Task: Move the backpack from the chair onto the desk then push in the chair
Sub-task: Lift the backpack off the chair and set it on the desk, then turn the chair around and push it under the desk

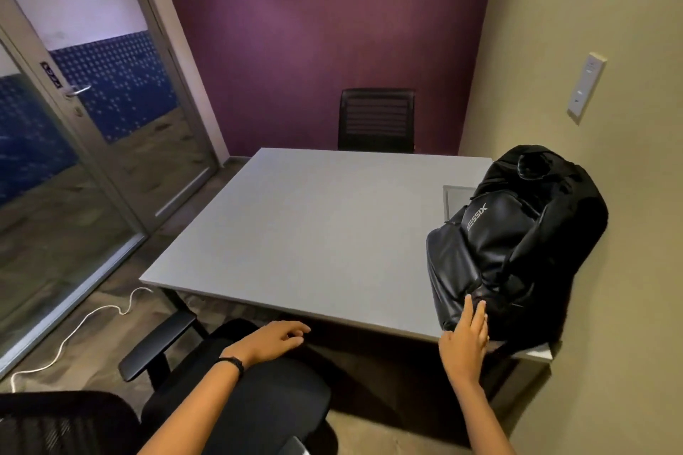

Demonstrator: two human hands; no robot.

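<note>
Standing nearest the viewer is one black office chair (236, 414), its seat lying below both forearms and one armrest (157, 347) projecting to the left. Two hands are showing. The left hand (275, 340) is hovering over the front edge of the seat, fingers loosely curled and gripping nothing; a dark band is circling its wrist. The right hand (466, 338) is reaching to the lower front of the backpack (513, 251), fingers extended and spread flat, fingertips touching the fabric without closing on it.

One grey desk (306, 233) is occupying the centre of the room. The single black backpack is already sitting on the near right corner of the desk, leaning against the beige wall on the right. Its long axis is running roughly upright and tilting away from the viewer, with the top handle end pointing up and toward the far wall and the base resting at the desk's near edge. The front panel, carrying pale lettering, is facing left and toward the viewer.

One white cable (81, 325) is trailing across the floor to the left. A second black chair (376, 120) is standing at the far side of the desk, against the purple wall. One wall plate (587, 87) is sitting on the right wall, and one glass door (55, 144) is showing at the left.
</note>
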